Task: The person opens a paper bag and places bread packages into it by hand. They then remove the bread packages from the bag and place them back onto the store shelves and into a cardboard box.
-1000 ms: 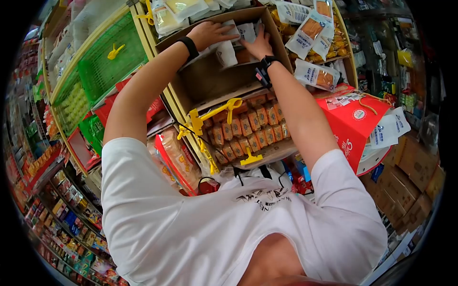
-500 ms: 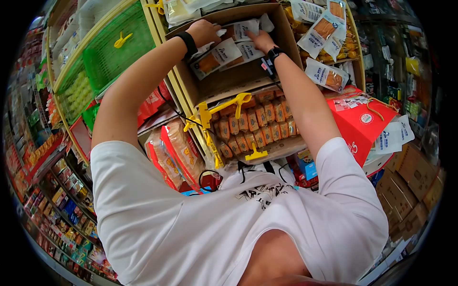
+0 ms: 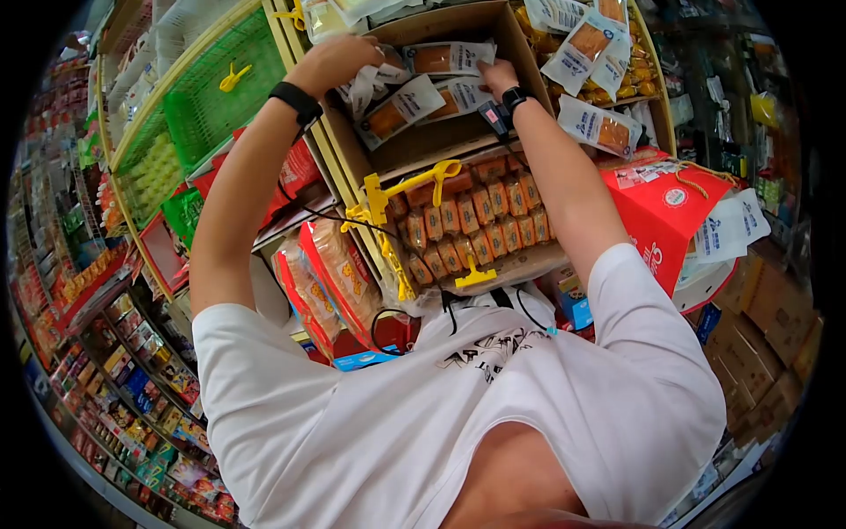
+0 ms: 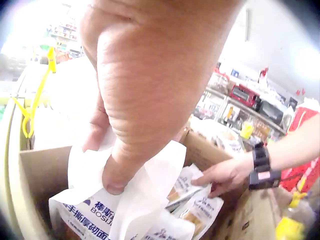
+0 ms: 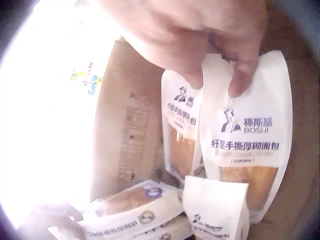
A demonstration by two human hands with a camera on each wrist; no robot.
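Observation:
Several white bread packets with clear windows lie in a cardboard box (image 3: 526, 63). At the box's left side my left hand (image 3: 339, 65) grips white packet tops. The left wrist view shows its thumb curled over a bread packet (image 4: 95, 216) with blue print. My right hand (image 3: 500, 79) is inside the box's right side. Seen from the right wrist, that hand (image 5: 215, 45) pinches the top edge of an upright bread packet (image 5: 247, 150), and a second upright packet (image 5: 181, 135) touches its thumb. Other packets (image 3: 401, 110) lie flat or tilted nearer my body.
Rows of small wrapped cakes (image 3: 480, 220) fill the bin on my side of the box. A yellow clip (image 3: 414, 189) sticks up at its edge. More bread packets (image 3: 582, 53) lie right of the box, above a red gift bag (image 3: 656, 216). Green baskets (image 3: 207, 110) stand left.
My left hand has drawn back to the box's left edge with packets. My right hand has shifted slightly right. Packets now lie across the box floor where cardboard showed before.

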